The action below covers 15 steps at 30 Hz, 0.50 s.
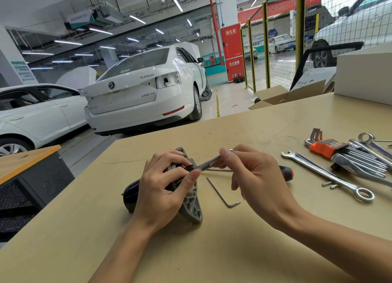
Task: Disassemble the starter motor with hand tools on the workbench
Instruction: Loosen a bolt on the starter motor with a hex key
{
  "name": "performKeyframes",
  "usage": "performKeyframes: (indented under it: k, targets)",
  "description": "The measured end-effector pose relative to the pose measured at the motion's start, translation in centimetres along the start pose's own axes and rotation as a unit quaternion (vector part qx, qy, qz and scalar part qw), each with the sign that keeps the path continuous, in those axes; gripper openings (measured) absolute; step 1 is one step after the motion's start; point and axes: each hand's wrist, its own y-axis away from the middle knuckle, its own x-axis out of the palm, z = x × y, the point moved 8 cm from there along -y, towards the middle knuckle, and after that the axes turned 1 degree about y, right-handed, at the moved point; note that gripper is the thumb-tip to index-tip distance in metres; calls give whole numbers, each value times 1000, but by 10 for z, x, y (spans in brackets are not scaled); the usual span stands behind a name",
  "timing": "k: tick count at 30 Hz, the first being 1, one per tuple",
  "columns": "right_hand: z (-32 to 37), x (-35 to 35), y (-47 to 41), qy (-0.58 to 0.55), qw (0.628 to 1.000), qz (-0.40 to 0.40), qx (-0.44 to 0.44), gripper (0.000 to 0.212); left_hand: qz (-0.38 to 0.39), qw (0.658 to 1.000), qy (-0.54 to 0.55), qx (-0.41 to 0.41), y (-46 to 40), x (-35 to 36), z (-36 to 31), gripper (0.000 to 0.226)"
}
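Note:
The starter motor [192,208] lies on the workbench [212,251], its grey flange toward me and its dark round body [129,197] pointing left. My left hand [163,189] grips the motor from above, with the thumb by the shaft end. My right hand [252,176] pinches a small chrome wrench [209,161] whose head sits on the motor's front, next to my left fingertips.
A loose hex key [222,194] lies just right of the motor. A red-and-black screwdriver handle [286,173] shows behind my right hand. Farther right are a combination wrench [326,174], an orange hex key set [326,148], more wrenches and small bolts [329,184]. Boxes stand at the back right.

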Motion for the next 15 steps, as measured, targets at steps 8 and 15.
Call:
performKeyframes:
  k: [8, 15]
  targets:
    - [-1, -2, -1, -2, 1000, -10, 5, 42, 2, 1000, 1, -4, 0, 0, 0, 52]
    - [-2, -3, -1, -3, 1000, -15, 7, 41, 5, 1000, 5, -5, 0, 0, 0, 53]
